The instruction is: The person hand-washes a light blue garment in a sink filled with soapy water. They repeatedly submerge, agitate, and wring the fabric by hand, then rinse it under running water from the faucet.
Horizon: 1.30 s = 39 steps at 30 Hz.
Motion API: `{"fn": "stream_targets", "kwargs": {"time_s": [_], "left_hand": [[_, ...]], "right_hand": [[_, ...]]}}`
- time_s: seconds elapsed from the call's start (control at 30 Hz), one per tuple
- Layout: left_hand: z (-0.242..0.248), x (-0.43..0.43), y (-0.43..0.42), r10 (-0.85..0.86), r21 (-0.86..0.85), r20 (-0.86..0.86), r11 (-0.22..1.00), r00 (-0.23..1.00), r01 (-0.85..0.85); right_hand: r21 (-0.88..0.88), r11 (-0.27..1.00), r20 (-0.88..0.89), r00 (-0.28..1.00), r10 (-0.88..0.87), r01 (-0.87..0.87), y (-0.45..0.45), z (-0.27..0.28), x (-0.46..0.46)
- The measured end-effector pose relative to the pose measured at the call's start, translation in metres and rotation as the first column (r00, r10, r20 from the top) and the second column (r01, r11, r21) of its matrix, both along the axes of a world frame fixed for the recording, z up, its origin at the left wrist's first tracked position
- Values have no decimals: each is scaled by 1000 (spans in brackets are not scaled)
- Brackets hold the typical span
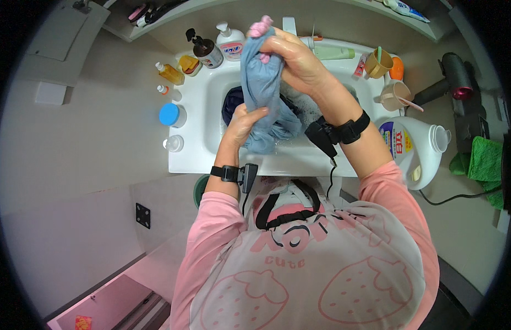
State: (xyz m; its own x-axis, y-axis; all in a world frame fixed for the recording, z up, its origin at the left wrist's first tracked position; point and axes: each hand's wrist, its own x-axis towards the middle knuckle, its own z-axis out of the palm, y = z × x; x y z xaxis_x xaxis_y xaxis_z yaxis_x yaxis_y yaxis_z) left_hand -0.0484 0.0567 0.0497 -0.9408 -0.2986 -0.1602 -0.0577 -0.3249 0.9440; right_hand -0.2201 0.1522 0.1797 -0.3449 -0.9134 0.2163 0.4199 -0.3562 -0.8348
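A wet light-blue cloth garment point(261, 78) with pink trim hangs bunched over a white washbasin point(276, 163). My right hand point(298, 60) grips its upper end, close to the pink knotted part. Lower down, my left hand point(245, 123) holds the left side of the cloth, with the thumb across it. The loose lower folds spread above the basin's near side. Dark navy fabric point(232, 103) lies in the basin behind the garment, and foamy water point(307, 107) shows to its right. The garment hides part of the basin.
Pump bottles point(230, 43) and a yellow sponge point(188, 63) stand at the basin's back left. Small bottles line its left rim. Two cups point(379, 64), a pink tube point(359, 66) and a large white detergent jug point(420, 148) are at the right, beside a hair dryer point(449, 80). A shelf point(164, 18) runs above.
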Motion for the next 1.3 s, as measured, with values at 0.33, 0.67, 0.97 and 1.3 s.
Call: {"fn": "stream_targets", "kwargs": {"time_s": [0.33,0.67,0.97,1.3], "left_hand": [[-31,22,-12,270,757,-117,647,956,-90],[-77,-21,32,378,585,363,619,852,-524],[-83,-4,11,246,611,316,686,916,-395],[-122,-4,3,164,677,-95,734,982,-57]], "right_hand": [[541,835,147,989,21,-98,20,-155,2],[203,778,-881,457,-119,595,2,-169,77],[161,937,-821,569,-46,309,15,-171,85],[173,885,-808,576,-123,432,4,-182,79]]}}
